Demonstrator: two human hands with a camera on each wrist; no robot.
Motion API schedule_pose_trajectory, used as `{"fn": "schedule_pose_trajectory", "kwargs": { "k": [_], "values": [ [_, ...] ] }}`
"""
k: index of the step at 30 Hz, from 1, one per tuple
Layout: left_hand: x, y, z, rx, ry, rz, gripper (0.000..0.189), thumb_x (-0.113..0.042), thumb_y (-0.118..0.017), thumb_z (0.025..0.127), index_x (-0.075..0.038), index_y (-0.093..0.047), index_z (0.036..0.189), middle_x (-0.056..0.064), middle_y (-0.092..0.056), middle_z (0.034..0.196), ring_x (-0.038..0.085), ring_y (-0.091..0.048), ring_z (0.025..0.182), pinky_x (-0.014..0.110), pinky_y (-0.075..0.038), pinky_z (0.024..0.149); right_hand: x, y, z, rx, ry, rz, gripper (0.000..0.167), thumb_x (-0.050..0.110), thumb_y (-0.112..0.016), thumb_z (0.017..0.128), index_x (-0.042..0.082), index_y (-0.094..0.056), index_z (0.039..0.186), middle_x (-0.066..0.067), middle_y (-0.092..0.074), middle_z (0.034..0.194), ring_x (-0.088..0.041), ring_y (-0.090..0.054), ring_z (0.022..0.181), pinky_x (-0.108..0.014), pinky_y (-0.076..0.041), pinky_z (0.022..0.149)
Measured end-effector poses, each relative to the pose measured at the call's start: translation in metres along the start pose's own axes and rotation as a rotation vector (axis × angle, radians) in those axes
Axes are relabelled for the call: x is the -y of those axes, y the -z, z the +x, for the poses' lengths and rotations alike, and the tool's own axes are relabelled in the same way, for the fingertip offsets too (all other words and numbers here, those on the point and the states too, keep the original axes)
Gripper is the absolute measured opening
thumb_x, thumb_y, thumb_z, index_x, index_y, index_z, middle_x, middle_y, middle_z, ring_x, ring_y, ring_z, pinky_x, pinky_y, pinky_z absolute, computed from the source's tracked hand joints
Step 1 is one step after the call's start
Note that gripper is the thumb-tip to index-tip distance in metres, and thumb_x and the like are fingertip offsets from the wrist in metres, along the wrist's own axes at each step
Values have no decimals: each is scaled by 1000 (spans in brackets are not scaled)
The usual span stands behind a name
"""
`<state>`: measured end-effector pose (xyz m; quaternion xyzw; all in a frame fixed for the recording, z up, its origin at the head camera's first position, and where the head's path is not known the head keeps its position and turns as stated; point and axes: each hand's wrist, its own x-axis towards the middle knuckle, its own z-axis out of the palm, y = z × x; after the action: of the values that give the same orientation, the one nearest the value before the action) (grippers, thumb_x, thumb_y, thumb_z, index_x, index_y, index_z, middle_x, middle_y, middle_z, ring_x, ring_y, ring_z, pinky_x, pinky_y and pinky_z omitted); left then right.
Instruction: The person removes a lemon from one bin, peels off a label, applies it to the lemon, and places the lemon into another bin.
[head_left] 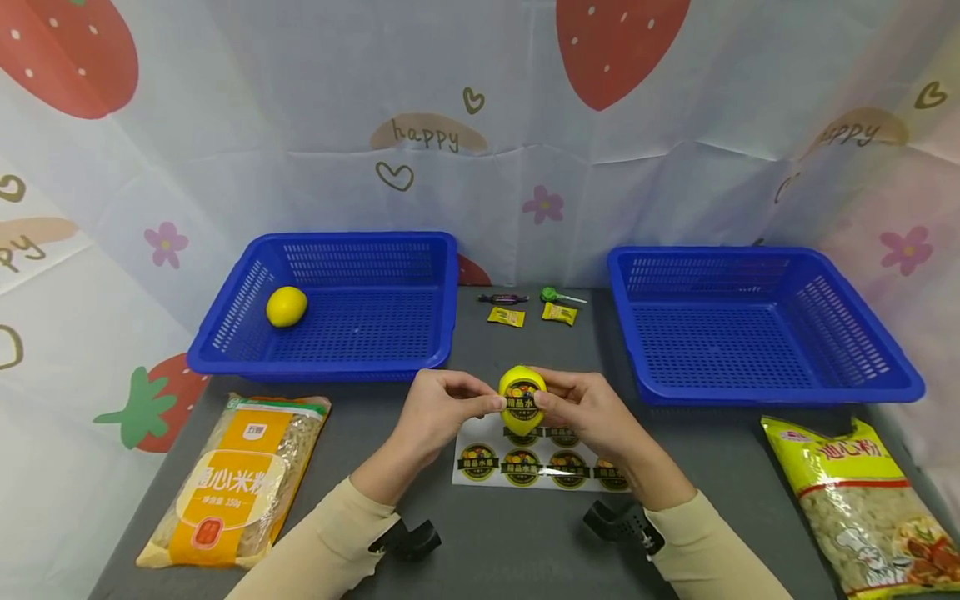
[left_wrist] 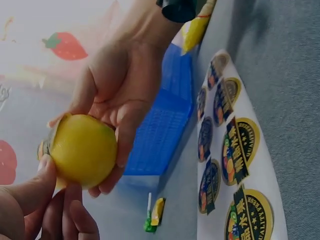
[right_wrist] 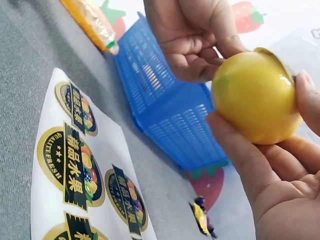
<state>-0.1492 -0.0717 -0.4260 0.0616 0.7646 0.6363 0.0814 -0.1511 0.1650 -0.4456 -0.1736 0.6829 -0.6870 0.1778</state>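
Note:
A yellow lemon (head_left: 523, 374) is held up over the table between both hands in the head view. My right hand (head_left: 594, 418) grips it from the right, fingers around its side and thumb on its front. A round black-and-gold sticker (head_left: 521, 402) lies across the lemon's front. Part of the sticker's edge stands off the curved skin in the right wrist view. With thumb and fingertips, my left hand (head_left: 441, 410) pinches the sticker's left edge against the lemon. Below the hands lies a white sticker sheet (head_left: 468, 437) with several matching round labels, partly covered by the right hand.
A blue basket (head_left: 322, 367) at the left contains another lemon (head_left: 287, 307); a second blue basket (head_left: 780, 395) stands right. Between them lie two yellow-wrapped candies (head_left: 506, 317), a purple-wrapped candy (head_left: 502, 298) and a green lollipop (head_left: 551, 295). Food bags (head_left: 240, 483) (head_left: 862, 500) flank the table.

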Motion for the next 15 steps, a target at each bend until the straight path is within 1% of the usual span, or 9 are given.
{"fn": "schedule_pose_trajectory", "kwargs": {
  "k": [3,6,8,10,12,13,15],
  "values": [
    [1,2,2,16,-24,-18,10,-13,-85,82,-4,-80,85,6,-76,81,19,-67,71,56,-57,75,-1,0,0,-8,-2,58,53,21,-60,103,-3,-47,148,-29,-56,140,-19,-70,112,-45,-57,90],
    [2,2,3,17,-39,-20,11,-13,-83,84,-4,-79,87,7,-76,83,20,-70,74,52,-58,76,-1,1,0,-22,0,61,52,21,-60,103,-3,-47,148,-28,-56,140,-19,-69,112,-45,-57,91],
    [1,1,2,14,-63,-9,12,-15,-80,87,-4,-78,90,8,-76,86,25,-72,78,51,-59,78,0,2,-1,-44,0,48,51,22,-60,102,-2,-49,147,-27,-58,139,-20,-69,112,-44,-57,90],
    [0,-2,1,7,-98,27,15,-21,-77,91,-7,-77,95,7,-76,89,26,-73,84,45,-60,80,1,2,-1,-70,0,35,51,23,-61,102,1,-51,146,-24,-60,138,-21,-70,112,-45,-57,90],
    [-2,-5,-1,-2,-125,88,25,-31,-75,93,-9,-75,105,4,-76,92,24,-73,87,39,-60,80,2,2,-2,-87,0,14,50,25,-62,101,4,-53,145,-22,-62,136,-22,-70,111,-48,-56,90],
    [-3,-7,-2,-3,-135,115,31,-35,-75,92,-10,-74,111,3,-76,94,22,-73,88,37,-60,80,3,2,-2,-92,0,10,49,26,-63,101,5,-54,145,-21,-62,136,-22,-70,111,-48,-56,90],
    [-6,-11,-4,-4,-134,170,42,-41,-76,90,-11,-72,119,1,-75,97,16,-72,88,31,-59,77,4,1,-2,-89,6,0,49,25,-62,101,5,-54,145,-21,-62,136,-22,-70,111,-48,-56,90]
  ]
}}
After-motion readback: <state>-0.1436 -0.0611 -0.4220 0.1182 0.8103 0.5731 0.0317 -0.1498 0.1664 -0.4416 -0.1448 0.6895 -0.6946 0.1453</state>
